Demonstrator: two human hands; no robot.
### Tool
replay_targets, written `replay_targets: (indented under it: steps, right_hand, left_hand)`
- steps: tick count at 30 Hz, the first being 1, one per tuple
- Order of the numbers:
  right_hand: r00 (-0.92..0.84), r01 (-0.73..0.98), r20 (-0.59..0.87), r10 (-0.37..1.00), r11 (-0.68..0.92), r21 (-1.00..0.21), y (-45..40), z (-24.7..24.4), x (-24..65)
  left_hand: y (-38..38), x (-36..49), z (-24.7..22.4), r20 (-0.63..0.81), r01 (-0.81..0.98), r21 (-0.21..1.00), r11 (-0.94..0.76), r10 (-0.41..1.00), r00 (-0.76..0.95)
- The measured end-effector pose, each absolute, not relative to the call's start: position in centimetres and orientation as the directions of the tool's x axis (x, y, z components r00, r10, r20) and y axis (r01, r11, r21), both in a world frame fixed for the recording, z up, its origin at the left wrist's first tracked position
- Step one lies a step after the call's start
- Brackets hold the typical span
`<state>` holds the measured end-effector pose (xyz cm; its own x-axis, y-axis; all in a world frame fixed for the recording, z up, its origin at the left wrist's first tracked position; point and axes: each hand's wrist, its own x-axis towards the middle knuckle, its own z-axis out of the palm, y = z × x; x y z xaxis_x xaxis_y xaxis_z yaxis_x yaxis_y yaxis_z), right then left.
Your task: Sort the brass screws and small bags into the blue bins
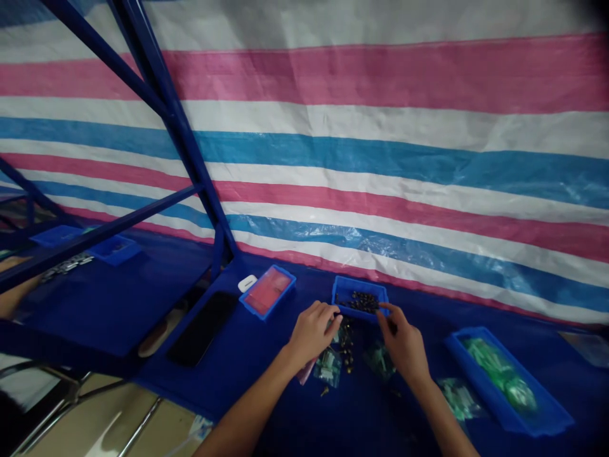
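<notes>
My left hand (314, 331) is at the left front corner of a small blue bin (336, 291), its fingers curled together round a small dark piece too small to name. My right hand (404, 343) is at the bin's right front corner, fingers bent and fingertips pinched at the rim; anything between them is hidden. Many small dark parts (364, 301) lie inside the bin. Between my hands, small brass-coloured parts (348, 355) lie loose on the blue table. A small clear packet (328, 367) and a pink piece (306, 371) lie beside and under my left hand.
A blue bin with pink sheets (269, 292), a white tag (247, 284) and a black phone-like slab (203, 329) lie left. Right is a long blue tray (537, 424) with green-white packets; more packets (459, 400) lie beside it. A blue metal frame (190, 152) stands left; another person's arm (16, 289) shows beyond.
</notes>
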<state>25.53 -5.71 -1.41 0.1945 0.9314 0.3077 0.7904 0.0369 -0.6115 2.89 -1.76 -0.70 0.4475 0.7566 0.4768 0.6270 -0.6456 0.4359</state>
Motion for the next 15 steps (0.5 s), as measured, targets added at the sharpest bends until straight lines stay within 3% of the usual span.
replay_targets:
  steps: [4,10,15]
  right_hand:
    - [0.119,0.829,0.303,0.945,0.073,-0.554,-6.3,-3.1,25.1]
    - [-0.161,0.875,0.326,0.932,0.288,-0.39,-7.1,-5.4,23.0]
    - [-0.183,0.89,0.318,0.93,0.294,-0.347,-5.8,-5.2,23.2]
  left_hand:
    - [-1.7,2.9,-0.8,0.448,0.655,0.444,-0.611,0.785,0.428]
    - [-2.0,3.5,-1.3,0.416,0.656,0.475,-0.587,0.806,0.421]
    - [-2.3,3.8,-1.5,0.408,0.645,0.459,-0.611,0.79,0.458]
